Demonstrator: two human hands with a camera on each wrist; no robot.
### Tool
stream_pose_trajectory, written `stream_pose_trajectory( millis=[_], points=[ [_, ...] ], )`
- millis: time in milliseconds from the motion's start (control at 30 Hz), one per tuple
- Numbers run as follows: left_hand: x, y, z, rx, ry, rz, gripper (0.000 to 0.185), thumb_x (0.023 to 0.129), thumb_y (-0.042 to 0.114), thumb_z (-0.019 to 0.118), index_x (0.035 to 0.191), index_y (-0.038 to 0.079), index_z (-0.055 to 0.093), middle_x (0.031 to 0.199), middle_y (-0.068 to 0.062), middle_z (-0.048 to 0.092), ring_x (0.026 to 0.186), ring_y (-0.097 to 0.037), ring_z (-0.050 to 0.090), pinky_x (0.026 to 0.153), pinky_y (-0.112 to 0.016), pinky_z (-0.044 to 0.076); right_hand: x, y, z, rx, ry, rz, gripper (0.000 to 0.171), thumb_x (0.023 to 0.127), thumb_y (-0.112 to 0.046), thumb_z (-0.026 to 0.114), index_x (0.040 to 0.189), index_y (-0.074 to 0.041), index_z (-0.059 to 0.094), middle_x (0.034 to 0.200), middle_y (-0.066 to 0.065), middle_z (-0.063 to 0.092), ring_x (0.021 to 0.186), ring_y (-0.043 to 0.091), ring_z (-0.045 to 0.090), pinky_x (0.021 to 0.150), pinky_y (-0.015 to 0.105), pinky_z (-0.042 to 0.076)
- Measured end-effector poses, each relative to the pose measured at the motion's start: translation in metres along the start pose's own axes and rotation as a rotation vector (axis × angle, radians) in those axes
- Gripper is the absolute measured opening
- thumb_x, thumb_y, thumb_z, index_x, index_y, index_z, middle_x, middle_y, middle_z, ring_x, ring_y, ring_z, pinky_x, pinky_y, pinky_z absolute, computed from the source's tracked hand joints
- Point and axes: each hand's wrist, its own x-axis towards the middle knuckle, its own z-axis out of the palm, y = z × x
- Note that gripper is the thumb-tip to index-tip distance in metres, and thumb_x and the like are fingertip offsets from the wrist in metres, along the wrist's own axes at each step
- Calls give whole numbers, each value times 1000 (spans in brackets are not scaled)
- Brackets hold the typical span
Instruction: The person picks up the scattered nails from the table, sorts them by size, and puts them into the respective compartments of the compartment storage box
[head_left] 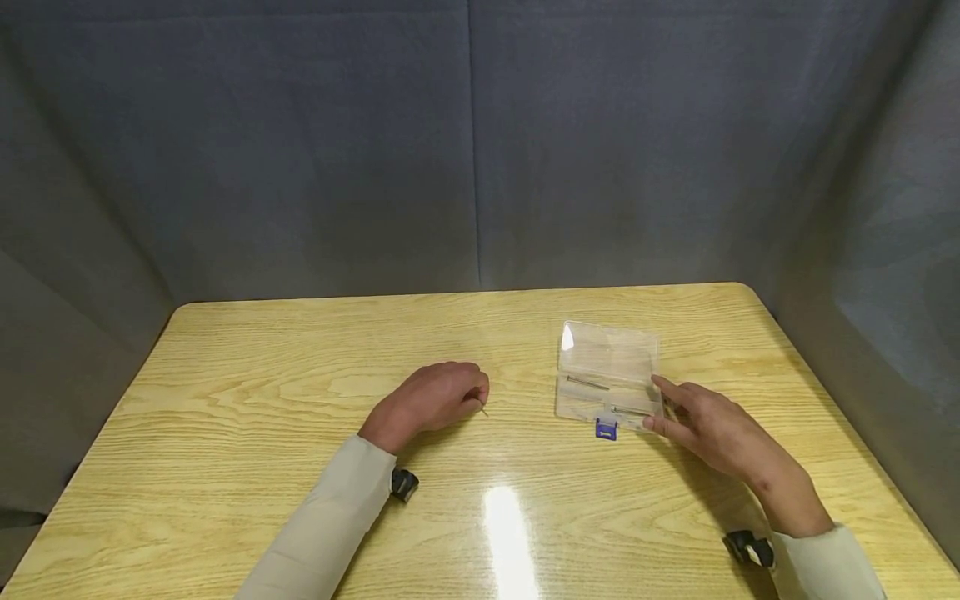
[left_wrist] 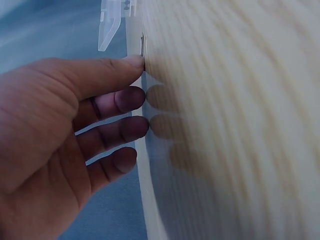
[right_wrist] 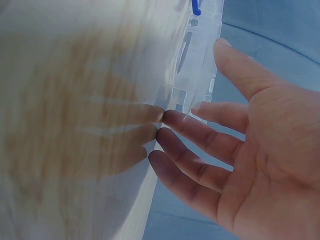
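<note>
Fingers of right hand (head_left: 712, 429) (grip wide) against clear case (head_left: 607, 375); left hand (head_left: 431, 400) grip on thin pin (head_left: 483, 410).

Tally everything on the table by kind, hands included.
Clear plastic case with blue latch: 1
Thin metal pins: 3 (two in the case, one at the left hand's fingertips)
Hands: 2 (left hand, right hand)
Total: 6

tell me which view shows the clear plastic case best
The head view: the whole clear rectangular plastic case lies on the wooden table, blue latch visible. The right wrist shows a blurred edge; the left wrist only a corner.
</note>
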Motion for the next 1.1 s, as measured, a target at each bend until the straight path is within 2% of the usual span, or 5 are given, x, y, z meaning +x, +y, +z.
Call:
stream_pose_trajectory(
  millis=[233, 433, 667, 900, 1100],
  points=[
    [1, 5, 1, 103, -17, 56, 35, 108, 6, 48, 75, 19, 46, 72, 5, 39, 65, -9, 33, 60, -26, 30, 0, 0, 0, -11, 3, 0, 67, 100, -31, 70, 149, 8, 46, 124, 30, 63, 111, 43, 64, 90, 60, 50],
    [3, 8, 3, 169, -52, 53, 34, 108, 7, 47, 76, 17, 45, 73, 2, 42, 65, -12, 33, 60, -27, 34, -1, 0, 0, 2, -7, 11, 68, 101, -34, 68, 151, 7, 44, 126, 30, 62, 112, 44, 63, 91, 61, 49],
    [2, 12, 5, 233, -58, 68, 29, 108, 7, 47, 80, 12, 45, 75, 1, 41, 67, -14, 33, 62, -30, 36, -1, 1, -1, 0, -3, 12, 69, 101, -34, 68, 150, 7, 45, 122, 27, 64, 109, 42, 64, 89, 59, 50],
    [1, 11, 6, 246, -37, 62, 27, 108, 7, 47, 81, 12, 47, 76, 1, 42, 67, -14, 35, 61, -30, 37, -1, 0, -1, 0, -4, 12, 69, 100, -34, 69, 150, 7, 45, 120, 25, 64, 107, 40, 65, 87, 59, 51],
    [3, 12, 7, 221, -5, 85, 26, 108, 8, 48, 82, 13, 46, 75, 1, 42, 65, -15, 36, 60, -30, 38, -1, 0, -1, -3, -17, 26, 69, 101, -34, 69, 150, 7, 45, 117, 20, 65, 102, 34, 66, 83, 56, 52]
  ],
)
